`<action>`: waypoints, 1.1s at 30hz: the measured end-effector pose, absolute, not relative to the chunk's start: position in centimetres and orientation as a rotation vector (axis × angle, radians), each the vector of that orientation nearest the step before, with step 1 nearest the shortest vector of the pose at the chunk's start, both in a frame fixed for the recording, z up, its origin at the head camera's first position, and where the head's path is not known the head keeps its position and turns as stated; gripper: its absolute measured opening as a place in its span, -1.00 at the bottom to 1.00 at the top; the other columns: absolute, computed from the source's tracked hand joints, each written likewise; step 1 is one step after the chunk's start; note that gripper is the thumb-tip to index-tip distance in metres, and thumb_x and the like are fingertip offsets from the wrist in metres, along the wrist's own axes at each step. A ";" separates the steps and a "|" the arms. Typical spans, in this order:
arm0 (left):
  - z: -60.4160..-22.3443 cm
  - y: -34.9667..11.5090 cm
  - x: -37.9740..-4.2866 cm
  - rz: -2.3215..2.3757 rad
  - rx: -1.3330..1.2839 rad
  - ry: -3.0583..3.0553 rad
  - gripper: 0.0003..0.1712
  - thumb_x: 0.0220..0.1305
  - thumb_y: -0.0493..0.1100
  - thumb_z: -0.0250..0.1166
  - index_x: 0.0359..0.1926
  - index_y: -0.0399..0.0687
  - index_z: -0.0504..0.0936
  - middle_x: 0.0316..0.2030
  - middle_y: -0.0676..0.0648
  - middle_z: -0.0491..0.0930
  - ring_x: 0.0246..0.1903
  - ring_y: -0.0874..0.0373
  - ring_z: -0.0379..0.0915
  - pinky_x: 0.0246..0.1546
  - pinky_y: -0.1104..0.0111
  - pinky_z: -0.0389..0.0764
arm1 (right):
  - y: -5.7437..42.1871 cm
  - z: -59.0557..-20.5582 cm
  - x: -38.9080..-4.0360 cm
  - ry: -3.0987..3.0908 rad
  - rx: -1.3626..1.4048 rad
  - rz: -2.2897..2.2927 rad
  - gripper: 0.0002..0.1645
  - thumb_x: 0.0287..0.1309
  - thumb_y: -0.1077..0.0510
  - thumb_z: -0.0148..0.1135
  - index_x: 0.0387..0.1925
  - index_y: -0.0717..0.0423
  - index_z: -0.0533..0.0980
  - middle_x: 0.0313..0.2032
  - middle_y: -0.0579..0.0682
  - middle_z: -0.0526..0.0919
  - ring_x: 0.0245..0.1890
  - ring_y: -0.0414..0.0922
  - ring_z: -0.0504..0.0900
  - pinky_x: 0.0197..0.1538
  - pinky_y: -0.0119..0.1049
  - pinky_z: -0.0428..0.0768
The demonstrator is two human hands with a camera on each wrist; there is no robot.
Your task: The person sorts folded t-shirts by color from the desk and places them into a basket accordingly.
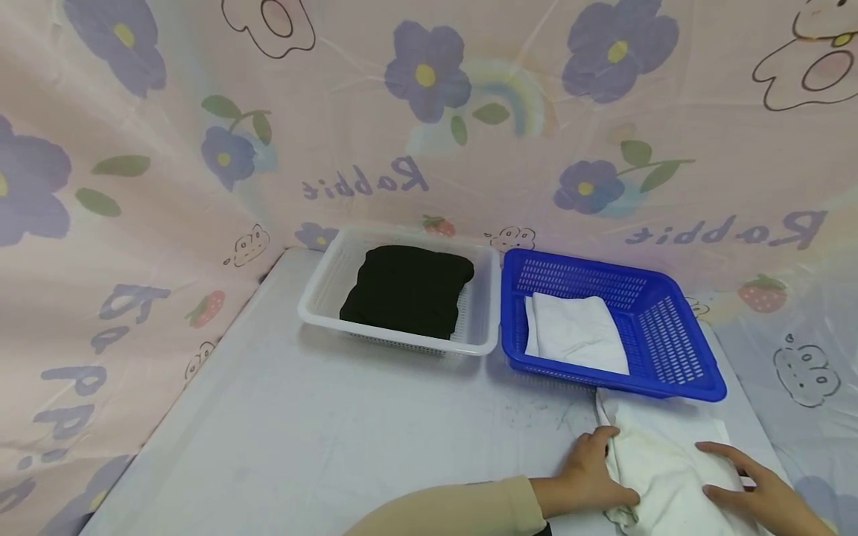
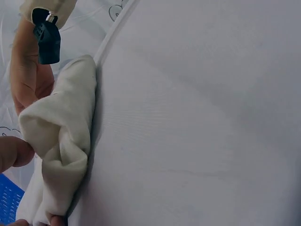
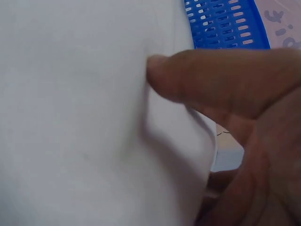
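Left third of the table [image 1: 281, 417] is bare white surface; its left edge runs along the floral curtain wall [image 1: 134, 223], plenty of free room there.

White basket [image 1: 315, 316] sits at the back, left of centre, holding a folded black cloth [image 1: 405, 290]. Blue basket [image 1: 670, 357] is just beside it on the right, rims nearly touching, with a folded white cloth [image 1: 576, 331] lying in its left half.

The white garment [image 1: 663, 461] lies on the table at the near right, directly in front of the blue basket; its far end reaches the basket's front rim (whether it slips under the rim, cannot tell). Long axis runs roughly from the basket toward the person, slightly angled right. Near end runs out of the head view.

Left hand [image 1: 593, 476] grips the garment's left edge: fingers curled round a bunched fold, thumb on the near side (the left wrist view shows the bunch pinched clearly). Beige sleeve [image 1: 462, 510] comes in from the bottom.

Right hand [image 1: 757, 487] rests on the garment's right side, fingers spread and fairly straight, pressing it flat; the right wrist view shows a thumb [image 3: 207, 80] lying on the fabric.

Table's right edge is just beside the right hand, so there is little room on that side.
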State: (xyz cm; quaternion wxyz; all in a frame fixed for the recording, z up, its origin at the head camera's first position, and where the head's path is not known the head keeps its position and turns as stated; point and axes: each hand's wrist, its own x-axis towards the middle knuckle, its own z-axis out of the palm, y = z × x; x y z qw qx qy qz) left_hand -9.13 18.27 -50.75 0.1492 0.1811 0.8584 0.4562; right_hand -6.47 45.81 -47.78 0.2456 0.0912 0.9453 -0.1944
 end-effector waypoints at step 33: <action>-49.3 18.3 -9.6 1.323 0.862 2.176 -0.09 -0.07 -0.08 0.51 0.32 0.30 0.28 0.17 0.27 0.42 0.08 0.51 0.34 -0.02 0.63 0.39 | 44.7 -47.3 -4.3 2.655 0.166 -0.611 -0.07 0.19 -0.20 0.23 0.43 0.11 0.12 0.28 0.55 0.20 0.08 0.33 0.44 -0.14 0.15 0.52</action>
